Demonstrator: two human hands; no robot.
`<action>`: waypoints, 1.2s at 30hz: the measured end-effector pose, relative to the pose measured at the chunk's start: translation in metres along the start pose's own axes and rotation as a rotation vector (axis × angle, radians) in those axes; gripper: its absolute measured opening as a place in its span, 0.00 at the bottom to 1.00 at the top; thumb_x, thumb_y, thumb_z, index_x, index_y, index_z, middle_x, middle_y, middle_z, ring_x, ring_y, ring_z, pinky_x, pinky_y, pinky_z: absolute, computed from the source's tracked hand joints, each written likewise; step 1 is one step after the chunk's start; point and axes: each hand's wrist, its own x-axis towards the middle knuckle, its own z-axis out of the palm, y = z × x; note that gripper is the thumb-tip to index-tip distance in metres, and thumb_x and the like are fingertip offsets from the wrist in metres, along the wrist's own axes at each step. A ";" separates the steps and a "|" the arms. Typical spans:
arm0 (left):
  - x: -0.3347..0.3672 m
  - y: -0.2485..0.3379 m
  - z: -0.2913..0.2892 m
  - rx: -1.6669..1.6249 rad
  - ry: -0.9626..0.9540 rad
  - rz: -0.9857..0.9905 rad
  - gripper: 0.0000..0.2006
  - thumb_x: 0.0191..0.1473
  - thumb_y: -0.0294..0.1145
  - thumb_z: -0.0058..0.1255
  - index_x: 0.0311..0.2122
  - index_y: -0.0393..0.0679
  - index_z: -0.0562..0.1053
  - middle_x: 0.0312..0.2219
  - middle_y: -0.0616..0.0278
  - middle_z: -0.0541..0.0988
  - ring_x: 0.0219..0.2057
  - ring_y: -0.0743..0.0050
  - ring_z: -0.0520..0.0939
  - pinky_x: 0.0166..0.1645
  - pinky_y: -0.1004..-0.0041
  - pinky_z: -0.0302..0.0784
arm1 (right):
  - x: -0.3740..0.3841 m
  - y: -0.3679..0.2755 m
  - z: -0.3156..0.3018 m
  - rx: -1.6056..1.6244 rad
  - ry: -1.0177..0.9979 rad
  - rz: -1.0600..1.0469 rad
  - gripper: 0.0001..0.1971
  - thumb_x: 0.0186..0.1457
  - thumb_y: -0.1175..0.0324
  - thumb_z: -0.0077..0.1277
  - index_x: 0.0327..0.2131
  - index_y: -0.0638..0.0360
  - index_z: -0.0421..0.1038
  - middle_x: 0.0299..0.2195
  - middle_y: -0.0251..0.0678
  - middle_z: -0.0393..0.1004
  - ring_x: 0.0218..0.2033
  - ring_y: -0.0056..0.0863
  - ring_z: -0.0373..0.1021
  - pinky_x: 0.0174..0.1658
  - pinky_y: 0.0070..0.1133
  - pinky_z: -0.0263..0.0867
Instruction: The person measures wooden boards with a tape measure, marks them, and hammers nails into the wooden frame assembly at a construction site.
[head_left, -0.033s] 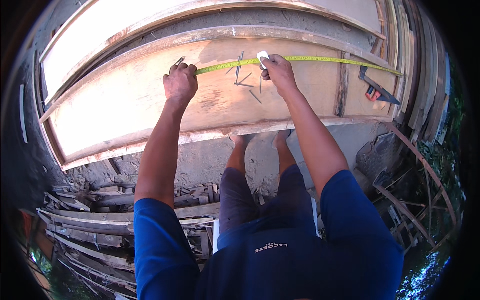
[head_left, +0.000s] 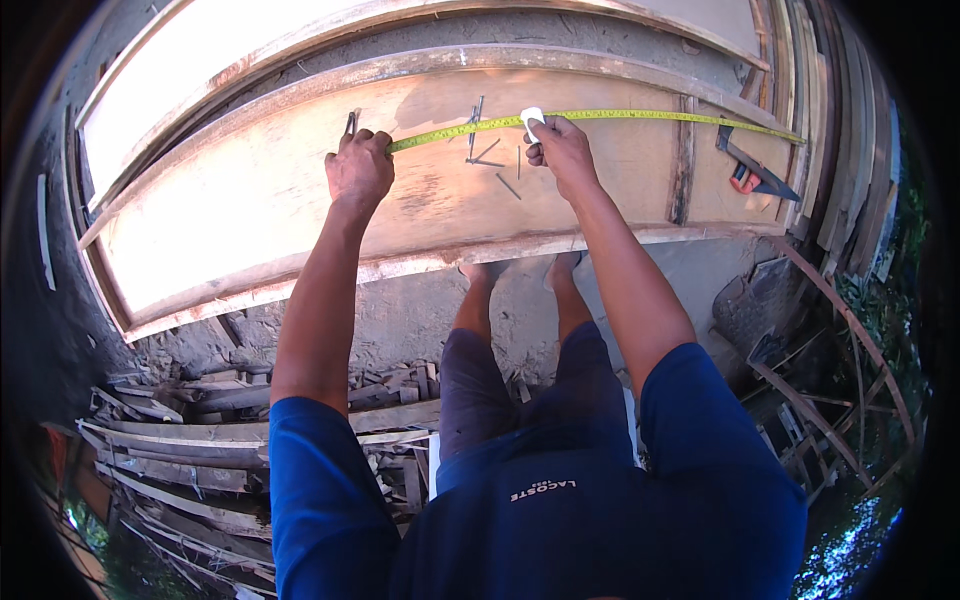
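Yellow tape (head_left: 640,114) spans much of the panel (head_left: 430,205) in the head view, so measuring looks like the step in hand; the next move seems to call for holding it taut while a spot is read. Narrow and finely marked, it reaches the panel's right end. Left of the panel's middle, the left hand (head_left: 361,165) closes on the tape; whether it hides a case, I cannot tell. Right of the middle, the right hand (head_left: 557,147) grips a white object (head_left: 532,118) at the tape.
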 end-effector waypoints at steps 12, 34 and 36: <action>-0.089 0.045 0.021 -0.100 0.078 0.082 0.07 0.52 0.32 0.60 0.38 0.50 0.79 0.37 0.65 0.81 0.42 0.60 0.80 0.41 0.56 0.76 | -0.004 0.071 -0.102 0.997 0.164 0.082 0.18 0.61 0.60 0.59 0.51 0.50 0.68 0.44 0.30 0.74 0.48 0.36 0.72 0.51 0.37 0.68; -0.292 0.024 -0.021 0.026 -0.095 -0.043 0.09 0.52 0.35 0.59 0.38 0.49 0.79 0.39 0.58 0.80 0.45 0.51 0.79 0.46 0.49 0.74 | -0.091 0.141 -0.164 0.794 0.351 0.252 0.16 0.59 0.61 0.61 0.47 0.54 0.74 0.37 0.29 0.76 0.38 0.27 0.77 0.41 0.31 0.71; -0.303 0.018 -0.012 0.028 -0.096 -0.029 0.09 0.51 0.35 0.59 0.39 0.48 0.79 0.37 0.55 0.80 0.43 0.47 0.79 0.46 0.49 0.75 | -0.094 0.143 -0.170 0.875 0.361 0.193 0.15 0.57 0.63 0.62 0.45 0.58 0.74 0.36 0.32 0.76 0.37 0.28 0.77 0.43 0.29 0.73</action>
